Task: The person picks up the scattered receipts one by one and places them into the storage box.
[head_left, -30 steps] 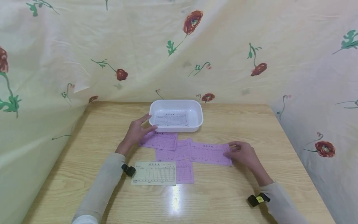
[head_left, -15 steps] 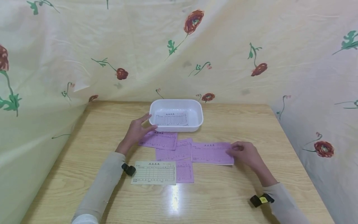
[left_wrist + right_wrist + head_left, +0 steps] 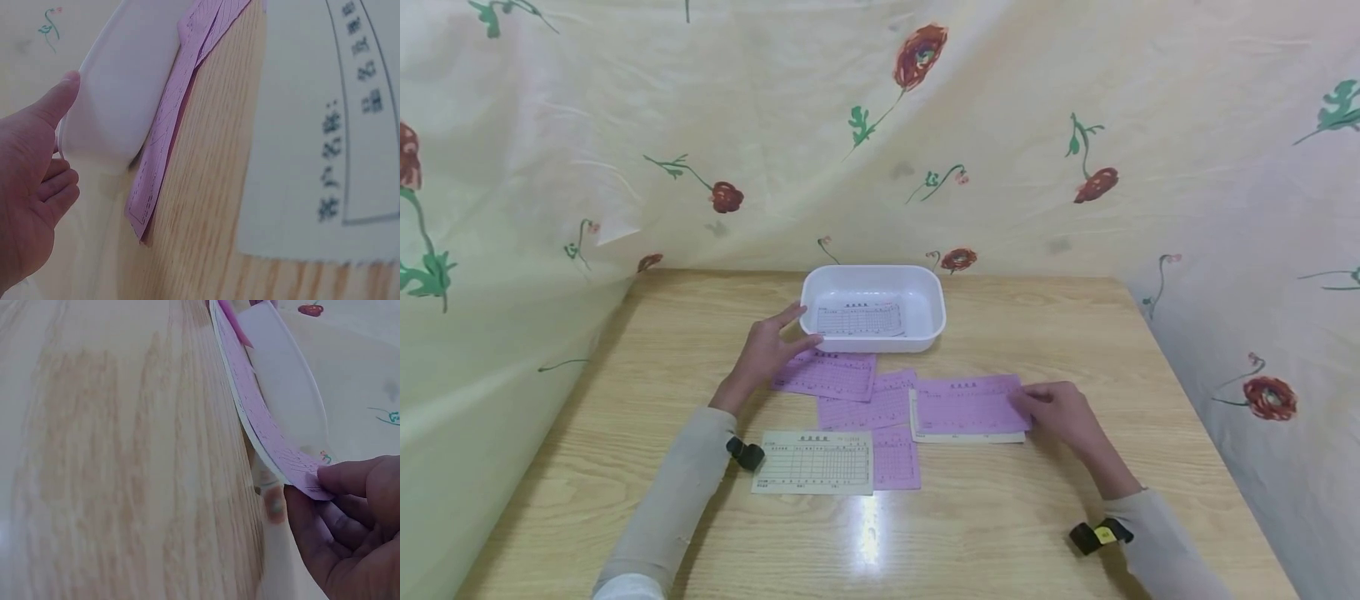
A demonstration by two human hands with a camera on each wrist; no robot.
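Observation:
In the head view my left hand (image 3: 763,350) holds the near left corner of a white plastic tray (image 3: 932,337), thumb and index finger spread around it. The left wrist view shows the thumb (image 3: 70,81) at the tray's rim and other fingers curled beside it. A printed receipt slip (image 3: 857,321) lies in the tray. My right hand (image 3: 1060,412) pinches the right end of a purple receipt slip (image 3: 966,404), which bows in the right wrist view. A whitish slip (image 3: 970,437) shows beneath its near and left edges.
Several purple slips (image 3: 827,379) overlap on the wooden table (image 3: 1037,325), partly against the tray's front. A pale cream receipt slip (image 3: 812,467) lies nearest, covering part of one purple slip (image 3: 895,467). Flowered cloth (image 3: 1000,150) hangs behind and at both sides.
My right hand has moved slightly right, and the purple slip has shifted up and away, uncovering the whitish slip's near and left edges. My left hand and the tray stay put.

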